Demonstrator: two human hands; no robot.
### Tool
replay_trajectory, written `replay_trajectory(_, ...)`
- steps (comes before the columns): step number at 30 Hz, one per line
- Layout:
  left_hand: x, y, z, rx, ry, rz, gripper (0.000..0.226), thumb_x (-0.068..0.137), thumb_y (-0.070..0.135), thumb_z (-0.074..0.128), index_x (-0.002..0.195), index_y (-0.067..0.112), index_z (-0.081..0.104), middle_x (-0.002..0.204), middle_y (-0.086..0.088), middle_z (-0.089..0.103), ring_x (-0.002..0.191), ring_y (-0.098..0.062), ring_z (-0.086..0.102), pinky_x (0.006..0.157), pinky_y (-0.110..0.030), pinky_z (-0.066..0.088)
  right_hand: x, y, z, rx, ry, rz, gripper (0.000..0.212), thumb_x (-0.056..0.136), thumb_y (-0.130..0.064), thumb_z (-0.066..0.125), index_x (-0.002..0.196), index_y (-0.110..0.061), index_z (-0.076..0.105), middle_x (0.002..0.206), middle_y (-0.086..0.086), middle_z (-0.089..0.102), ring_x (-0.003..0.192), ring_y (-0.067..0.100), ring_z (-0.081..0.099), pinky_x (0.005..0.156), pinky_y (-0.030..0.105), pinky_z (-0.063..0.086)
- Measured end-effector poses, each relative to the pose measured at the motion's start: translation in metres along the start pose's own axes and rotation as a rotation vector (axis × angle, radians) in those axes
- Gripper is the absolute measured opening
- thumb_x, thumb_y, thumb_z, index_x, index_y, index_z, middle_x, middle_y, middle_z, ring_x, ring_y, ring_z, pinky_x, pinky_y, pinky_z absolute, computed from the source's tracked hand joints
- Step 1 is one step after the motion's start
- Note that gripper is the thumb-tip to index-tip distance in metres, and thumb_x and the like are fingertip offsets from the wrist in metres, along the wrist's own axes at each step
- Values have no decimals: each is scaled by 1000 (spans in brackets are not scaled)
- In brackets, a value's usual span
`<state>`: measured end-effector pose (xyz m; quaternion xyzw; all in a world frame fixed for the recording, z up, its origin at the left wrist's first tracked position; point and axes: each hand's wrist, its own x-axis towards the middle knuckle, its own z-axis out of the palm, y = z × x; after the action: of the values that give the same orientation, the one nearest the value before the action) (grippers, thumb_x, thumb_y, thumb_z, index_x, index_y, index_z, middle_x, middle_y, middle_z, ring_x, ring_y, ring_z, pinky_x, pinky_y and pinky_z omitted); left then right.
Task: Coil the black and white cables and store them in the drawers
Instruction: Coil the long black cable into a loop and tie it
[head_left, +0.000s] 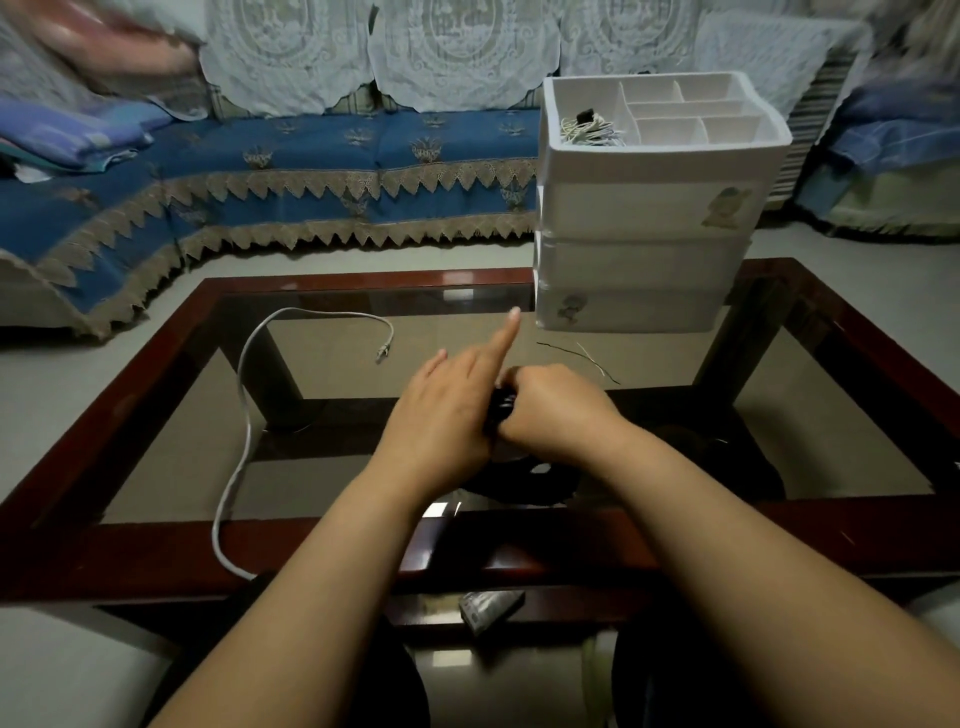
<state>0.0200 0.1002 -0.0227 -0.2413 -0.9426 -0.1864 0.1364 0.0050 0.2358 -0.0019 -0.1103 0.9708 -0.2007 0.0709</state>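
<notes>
A black cable (502, 410), bunched into a small coil, sits between my two hands above the middle of the glass table. My right hand (550, 410) grips it with curled fingers. My left hand (447, 400) presses against the coil's left side, its index finger stretched out straight toward the drawers. A white cable (244, 395) lies loose on the left of the table, running from the near edge up and round to its plug (383, 351). The white drawer unit (644, 228) stands at the table's far right, its divided top tray holding a bundle of wires (589, 129).
Two thin twist ties (582, 356), one black and one white, lie on the glass in front of the drawers. The table has a dark red wooden rim (156, 545). A small silver packet (491, 605) lies on the shelf below. A blue-covered sofa (291, 171) runs behind.
</notes>
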Motion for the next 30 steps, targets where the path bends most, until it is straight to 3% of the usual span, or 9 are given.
replay_trajectory(2,-2,-1,-4,-169,-109,-124,120,78,13,70,140,50,-26,117,2,61,95,-16,62,90,-39,50,-3,-2,0,-84,18,-92,20,80,-30,62,98,-27,53,88,-5,59,75,18,53,61,30,43)
replay_trajectory(6,0,-4,-5,-365,-66,-305,111,80,9,68,146,43,-15,85,2,63,72,-13,63,66,-33,53,-3,4,-3,302,-81,-84,27,77,-19,69,97,-21,51,92,0,63,80,18,63,69,39,55)
replay_trajectory(9,3,-3,-2,-395,5,-387,89,77,6,68,147,29,20,102,-1,64,88,-17,63,72,-31,51,-5,13,-9,514,-218,-82,42,78,-15,71,114,-20,50,102,1,64,89,17,66,82,36,55)
replay_trajectory(13,2,0,4,-428,48,-437,53,73,4,67,120,25,55,106,2,64,97,-17,61,72,-23,46,-4,20,-11,580,-243,-57,50,78,-16,74,120,-18,47,108,4,62,97,18,66,87,35,54)
replay_trajectory(16,2,-1,5,-484,136,-483,35,77,5,66,101,28,57,95,9,60,89,-12,59,61,-12,38,-2,28,-17,639,-269,-13,53,78,-16,75,122,-16,45,109,4,62,93,16,66,81,28,55)
replay_trajectory(20,2,-2,8,-557,210,-456,35,76,0,65,95,28,60,104,1,60,94,-12,58,70,-10,40,1,31,-16,616,-326,-37,34,78,-7,71,107,-15,55,94,4,67,78,13,67,67,23,54)
replay_trajectory(23,1,-1,10,-582,131,-408,43,74,-3,68,106,25,62,113,-2,56,101,-12,56,82,-13,41,4,30,-12,592,-261,-28,28,77,-2,69,93,-21,56,86,3,66,69,10,67,58,19,50)
replay_trajectory(26,0,-1,12,-572,16,-388,58,74,-1,69,125,23,56,122,-1,56,109,-10,55,91,-17,41,4,28,-8,557,-230,-21,26,77,-2,69,96,-16,59,93,12,68,77,20,68,66,29,55)
replay_trajectory(30,0,0,7,-446,-94,-364,57,77,13,69,132,21,52,118,2,54,109,-14,57,89,-20,41,0,23,-4,406,-173,-56,18,76,-10,69,90,-18,63,80,4,66,71,16,62,63,27,48)
